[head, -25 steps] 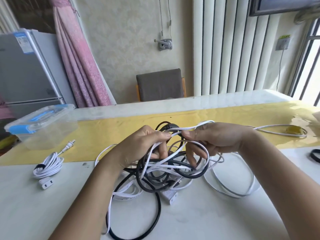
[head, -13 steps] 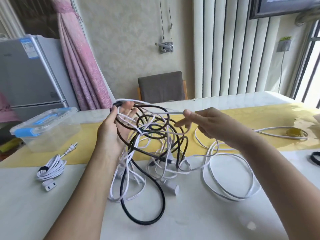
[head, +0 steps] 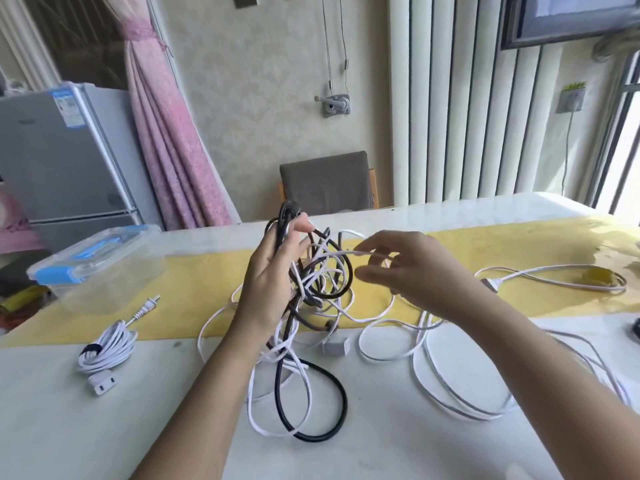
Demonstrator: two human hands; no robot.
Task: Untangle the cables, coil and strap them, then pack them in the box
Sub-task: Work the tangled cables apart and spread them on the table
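Room: a grey fridge (head: 62,161) at far left, then a pink curtain (head: 166,133), a patterned wall, a grey chair (head: 327,181) behind the table, white vertical blinds (head: 450,98), and a window at the right edge.
Surface: a pale table (head: 104,427) with a yellow runner (head: 194,292) across its far half.
Box: a clear box (head: 100,268) with a blue-clipped lid on sits at the left, on the runner's end.
Strapped coil: a white coiled cable (head: 107,348) lies near the box, its plug towards the box and its socket end towards the camera.
Left hand: the left hand (head: 273,275) is raised over the table centre, fingers curled round the black cable (head: 344,400) just below its plug.
Tangle: the tangle (head: 322,282) of black and white cables hangs from that hand, long axis roughly upright, its lowest loops lying on the table.
Right hand: the right hand (head: 412,271) is just right of the tangle, fingertips pinching a white strand (head: 346,252) that runs sideways out of it.
Loose loops: flat white loops (head: 450,396) lie under the right forearm.
Far right: another white cable (head: 554,280) lies along the runner beside a yellow object (head: 601,275).
Hard to tell: which strand joins which inside the knot; the right fingers are blurred; a dark item (head: 635,329) is cut off by the right edge.
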